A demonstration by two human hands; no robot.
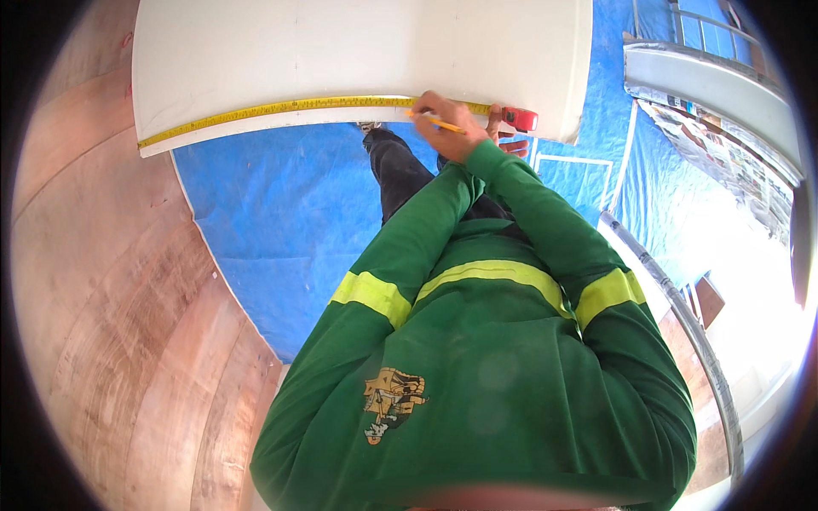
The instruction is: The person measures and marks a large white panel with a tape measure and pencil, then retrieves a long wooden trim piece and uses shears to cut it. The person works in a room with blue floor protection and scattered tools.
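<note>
A yellow tape measure blade (294, 106) lies along the near edge of a white board (358, 51), stretched from the board's left corner to its red case (520, 118) near the right end. My forearms cross at the wrists, the right one on top. My left hand (496, 128) reaches under to the right and is closed at the red case, its fingers curled below the board's edge; part of it is hidden. My right hand (446, 124), just left of it, grips a yellow-orange pencil (447, 127) above the blade.
Blue sheeting (256, 230) covers the floor below the board. Wooden panels (128, 298) rise on the left. To the right are a white frame (575, 160), a curved grey rail (682, 315), and a long pale piece (699, 77) beside printed paper (733, 153).
</note>
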